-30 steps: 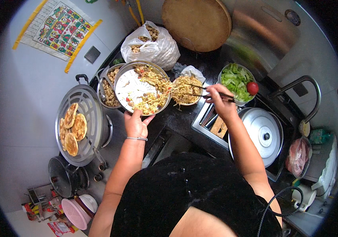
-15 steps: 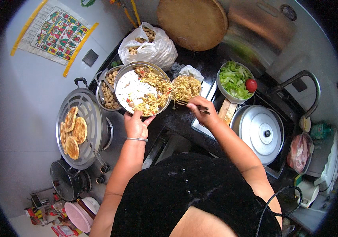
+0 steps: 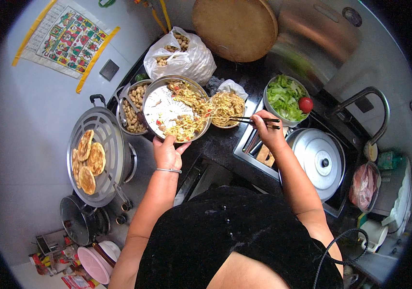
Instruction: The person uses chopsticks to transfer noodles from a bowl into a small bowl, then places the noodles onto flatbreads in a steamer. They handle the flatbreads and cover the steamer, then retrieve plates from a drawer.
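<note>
- Head view: left hand (image 3: 167,153), grip closed on the near rim of a tilted metal pan (image 3: 160,108) that holds noodles (image 3: 189,111) heaped on its right side.
- Right hand (image 3: 267,132), grip closed on dark chopsticks (image 3: 250,120); their tips point left, over a bowl of noodles (image 3: 227,108) just right of the pan.
- Beyond the right grip: bowl of lettuce (image 3: 283,98) with a tomato (image 3: 305,104).
- Left of the left grip: steamer tray (image 3: 107,144) bearing flatbreads (image 3: 87,161).
- All stand on a dark bench (image 3: 220,144).
</note>
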`<action>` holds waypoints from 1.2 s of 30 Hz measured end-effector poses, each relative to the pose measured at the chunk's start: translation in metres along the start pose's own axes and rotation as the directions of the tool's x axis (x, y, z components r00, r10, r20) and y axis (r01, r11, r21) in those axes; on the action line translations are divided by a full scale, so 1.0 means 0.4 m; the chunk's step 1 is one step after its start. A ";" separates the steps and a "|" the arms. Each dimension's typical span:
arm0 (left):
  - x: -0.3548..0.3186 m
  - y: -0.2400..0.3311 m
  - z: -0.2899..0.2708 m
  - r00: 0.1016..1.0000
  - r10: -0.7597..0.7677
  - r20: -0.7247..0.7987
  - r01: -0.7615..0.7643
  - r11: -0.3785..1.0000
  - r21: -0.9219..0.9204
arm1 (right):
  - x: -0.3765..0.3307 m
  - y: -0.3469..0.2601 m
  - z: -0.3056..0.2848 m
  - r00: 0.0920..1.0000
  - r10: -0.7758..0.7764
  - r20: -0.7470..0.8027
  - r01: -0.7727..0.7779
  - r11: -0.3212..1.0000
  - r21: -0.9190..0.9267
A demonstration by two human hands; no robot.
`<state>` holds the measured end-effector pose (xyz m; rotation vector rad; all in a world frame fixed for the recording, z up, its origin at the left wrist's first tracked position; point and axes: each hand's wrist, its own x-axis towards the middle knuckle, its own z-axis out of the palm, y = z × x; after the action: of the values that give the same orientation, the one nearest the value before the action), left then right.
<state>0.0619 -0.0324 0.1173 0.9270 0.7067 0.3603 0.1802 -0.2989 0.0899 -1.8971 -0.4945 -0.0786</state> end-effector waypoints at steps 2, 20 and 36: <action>-0.003 -0.005 0.003 1.000 0.001 0.004 -0.002 1.000 0.011 | 0.001 -0.011 -0.008 1.000 -0.017 -0.003 0.017 1.000 -0.006; -0.042 -0.035 0.066 0.997 0.007 0.079 -0.013 0.997 0.078 | 0.013 -0.175 0.141 0.951 0.044 0.305 -0.254 0.669 0.699; -0.034 -0.040 0.049 0.986 -0.015 0.164 0.009 0.999 0.033 | 0.065 -0.148 0.119 0.949 0.161 0.272 -0.294 0.766 0.572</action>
<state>0.0656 -0.0609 0.1175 0.9710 0.5681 0.2587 0.1733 -0.2306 0.1313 -1.3100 -0.3617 0.4072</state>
